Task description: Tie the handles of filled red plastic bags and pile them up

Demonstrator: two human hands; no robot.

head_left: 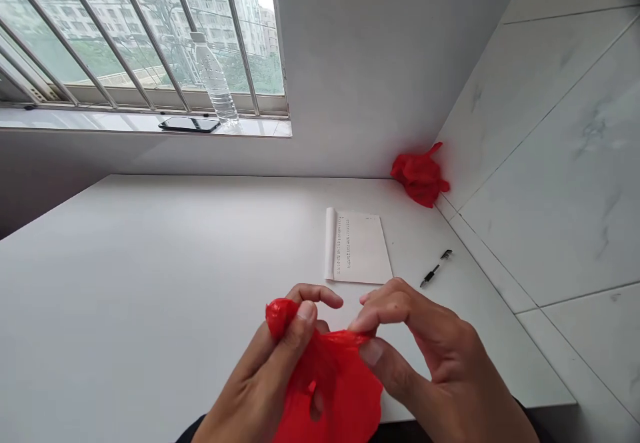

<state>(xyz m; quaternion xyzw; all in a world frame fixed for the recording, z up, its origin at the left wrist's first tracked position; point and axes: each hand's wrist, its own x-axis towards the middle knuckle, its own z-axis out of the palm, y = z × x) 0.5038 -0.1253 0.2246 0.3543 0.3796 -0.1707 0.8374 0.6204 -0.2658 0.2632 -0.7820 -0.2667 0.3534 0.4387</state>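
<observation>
A thin red plastic bag point(345, 386) hangs between my two hands at the front edge of the white table. My left hand point(277, 356) grips its gathered top, the thumb pressing on it and a crumpled red end poking out past the thumb. The index finger of that hand stretches forward. With thumb and forefinger, my right hand point(415, 343) pinches the bag's upper right edge. Some left fingers are hidden behind the plastic, and one shows in part through a gap in it. The bag's lower end runs out of view.
An open notepad point(363, 246) with handwriting lies on the white table point(175, 283), a black pen point(435, 269) to its right. Another crumpled red bag point(420, 175) sits in the back corner against the tiled wall. On the windowsill are a phone point(190, 125) and a clear bottle point(216, 79).
</observation>
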